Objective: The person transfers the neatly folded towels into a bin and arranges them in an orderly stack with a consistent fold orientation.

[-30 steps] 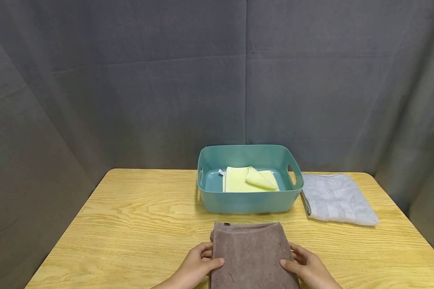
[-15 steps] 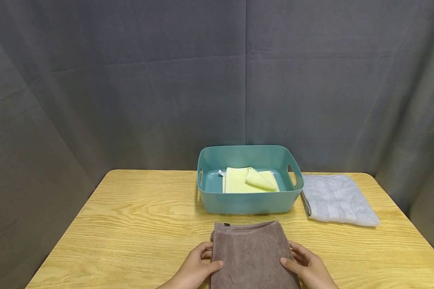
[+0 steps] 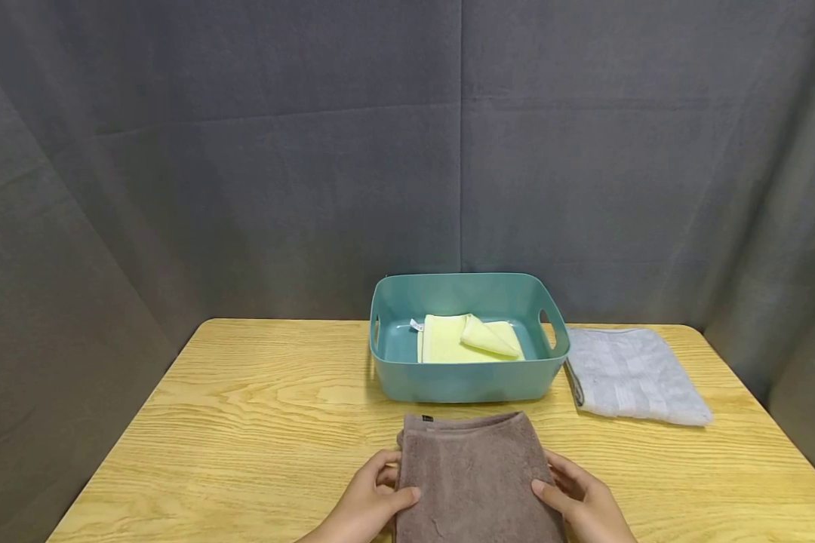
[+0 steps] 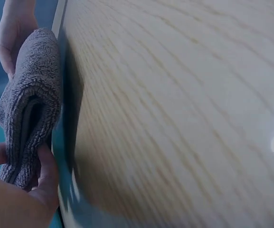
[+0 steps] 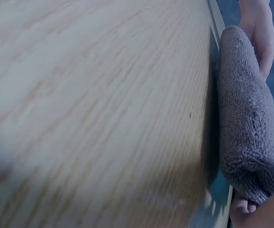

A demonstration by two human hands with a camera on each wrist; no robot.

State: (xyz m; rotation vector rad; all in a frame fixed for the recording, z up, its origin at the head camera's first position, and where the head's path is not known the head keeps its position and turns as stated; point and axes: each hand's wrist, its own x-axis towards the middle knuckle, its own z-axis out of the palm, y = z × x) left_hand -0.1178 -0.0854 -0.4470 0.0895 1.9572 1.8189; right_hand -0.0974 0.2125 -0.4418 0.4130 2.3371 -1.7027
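Observation:
A folded brown towel with a small black tag fills the near middle of the head view. My left hand pinches its left edge, thumb on top and fingers underneath. On the opposite edge, my right hand holds it the same way. In the left wrist view the towel shows its layered folds between thumb and fingers. Seen from the right wrist, the towel has a thick rounded fold, with a dark shadow on the table beside it. The near end is cut off in the head view.
Beyond the towel stands a teal plastic basket with side handle holes. Inside lies a yellow cloth, one corner folded over. A folded light grey towel lies right of the basket on the wooden table. Grey curtains surround the table.
The brown towel's far edge has shifted slightly upward in the head view. My right thumb has slid a little to the right; both hands keep their hold.

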